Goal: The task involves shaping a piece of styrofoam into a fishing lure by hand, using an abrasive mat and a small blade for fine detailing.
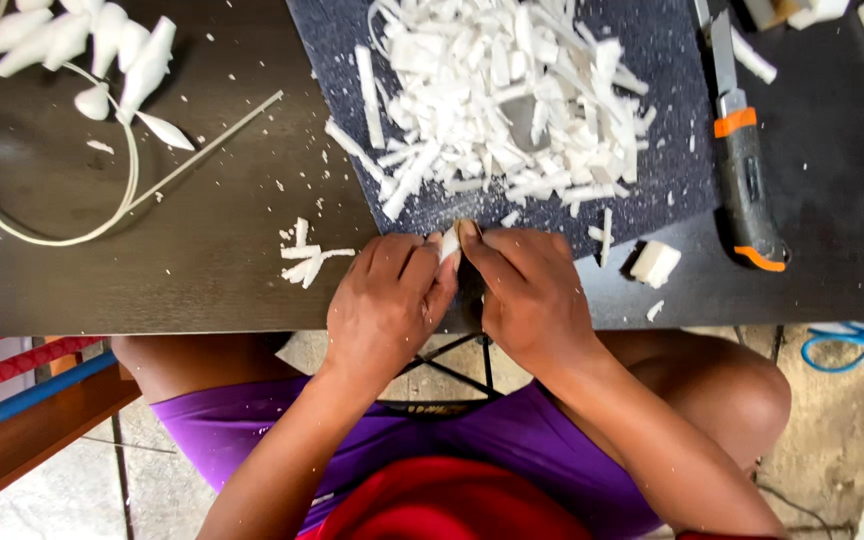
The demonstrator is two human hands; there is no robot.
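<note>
Two hands: both met at the near edge of the worktop [152,270], thumbs and fingertips pressed together around one small white piece [449,240].
Worktop: dark, long, running left to right; it carried everything below.
Mat: a dark speckled sheet [662,170] lay across the middle of the worktop, its near edge just above the knuckles.
Heap: a large pile of white shavings [502,100] sat on the mat, directly beyond the hands.
Hoop: a pale ring with white petal shapes [47,190] lay well apart at far left.
Knife: a grey and orange cutter [742,170] rested to the right, its long axis pointing away from the body, nearer the right hand.
Left hand [382,305]: fingers curled narrow, pinching the piece from its left side.
Right hand [532,295]: fingers closed tight against the piece from the right, hiding its lower part.
Small white piece: it stood between the two thumbs, its long axis pointing away toward the heap, only the tip showing.
Block: a small white cube [656,263] lay just right of the right hand.
</note>
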